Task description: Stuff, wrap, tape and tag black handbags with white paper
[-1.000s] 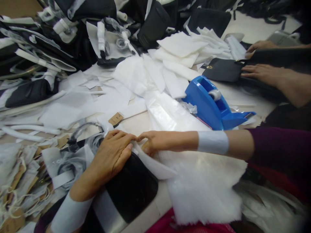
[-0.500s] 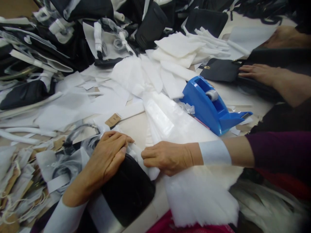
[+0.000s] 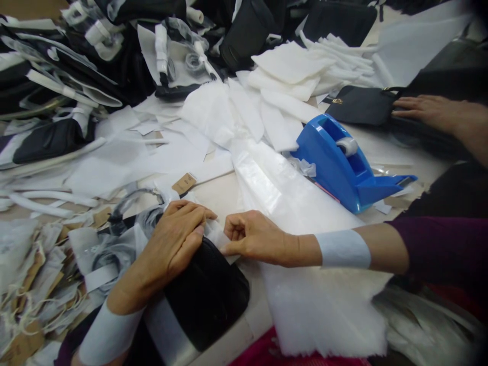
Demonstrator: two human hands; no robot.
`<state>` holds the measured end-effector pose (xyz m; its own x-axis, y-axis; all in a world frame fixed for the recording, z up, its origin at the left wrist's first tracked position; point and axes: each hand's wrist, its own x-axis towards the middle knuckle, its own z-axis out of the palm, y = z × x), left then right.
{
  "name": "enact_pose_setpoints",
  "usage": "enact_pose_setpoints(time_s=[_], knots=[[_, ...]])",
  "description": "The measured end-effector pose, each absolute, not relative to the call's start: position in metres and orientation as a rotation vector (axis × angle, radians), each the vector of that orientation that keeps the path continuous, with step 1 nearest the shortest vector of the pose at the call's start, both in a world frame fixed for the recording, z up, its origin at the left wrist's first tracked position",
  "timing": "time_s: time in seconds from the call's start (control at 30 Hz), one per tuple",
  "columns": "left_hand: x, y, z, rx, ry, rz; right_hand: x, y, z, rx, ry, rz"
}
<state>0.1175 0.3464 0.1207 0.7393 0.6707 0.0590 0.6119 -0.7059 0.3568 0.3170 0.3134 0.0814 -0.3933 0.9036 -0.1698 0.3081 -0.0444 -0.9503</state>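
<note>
Left of the dispenser [image 3: 343, 168] and nearer the wearer: black bag [image 3: 208, 300], pinned under the left hand [image 3: 171, 246], fingers together and pressed flat on its top. Right hand [image 3: 259, 239] curled, pinching the white sheet [image 3: 324, 310] beside that top. Bag likely soft, light, slick; sheet flimsy, easily torn, best gripped at its edge. Bag's bottom cut off; pinch point half hidden by fingers.
</note>
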Motion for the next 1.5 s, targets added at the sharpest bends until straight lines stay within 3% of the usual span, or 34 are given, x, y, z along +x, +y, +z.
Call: enact_pose_setpoints(time_s=[0.2,0.43,0.7,0.93,1.2,1.5], knots=[[0.119,0.345,0.120,2.673,0.969,0.271,0.327,0.315,0.084,-1.113,-1.895,1.489],[0.122,0.348,0.120,2.701,0.970,0.249,0.305,0.335,0.095,-1.010,-2.287,1.029],[0.125,0.348,0.117,2.708,1.034,0.217,0.316,0.323,0.087,-1.001,-1.644,1.767],[0.126,0.348,0.117,2.748,0.947,0.159,0.311,0.320,0.081,-1.094,-1.607,1.665],[0.128,0.347,0.117,2.814,0.928,0.137,0.337,0.306,0.085,-1.140,-2.274,1.080],[0.128,0.353,0.105,2.883,0.911,0.189,0.308,0.304,0.065,-1.151,-2.019,1.170]])
